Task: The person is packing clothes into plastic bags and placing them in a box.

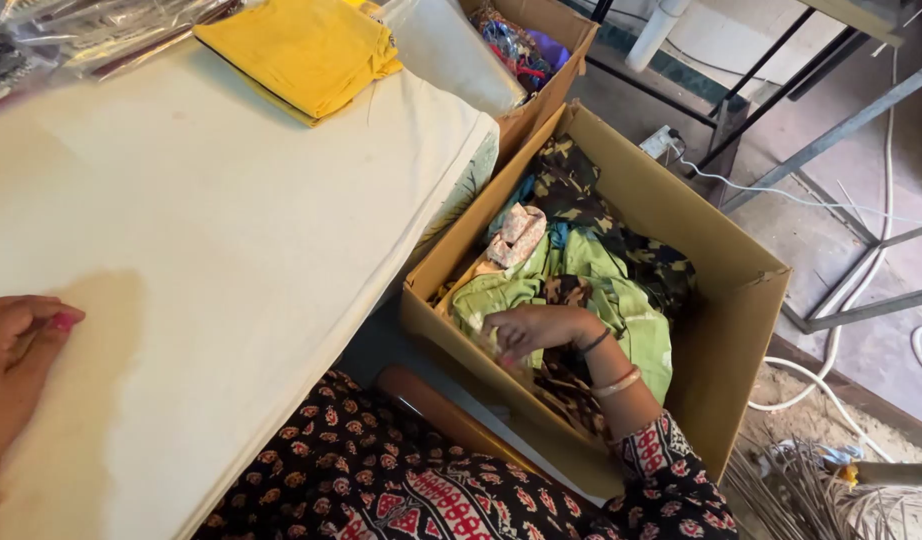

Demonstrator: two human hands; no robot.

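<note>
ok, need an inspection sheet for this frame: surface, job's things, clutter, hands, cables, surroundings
Surface: padded table under cream cloth, mostly bare.
Job's things: open cardboard box beside the table, holding green cloth and dark patterned pieces.
Clutter: folded yellow fabric and clear plastic packets at the table's far end; second box of mixed items behind.
Hands: left hand rests on the table; right hand is in the box, on the cloth.
Cables: white cable and power strip on the floor.
Surroundings: metal frame legs, bare floor.
</note>
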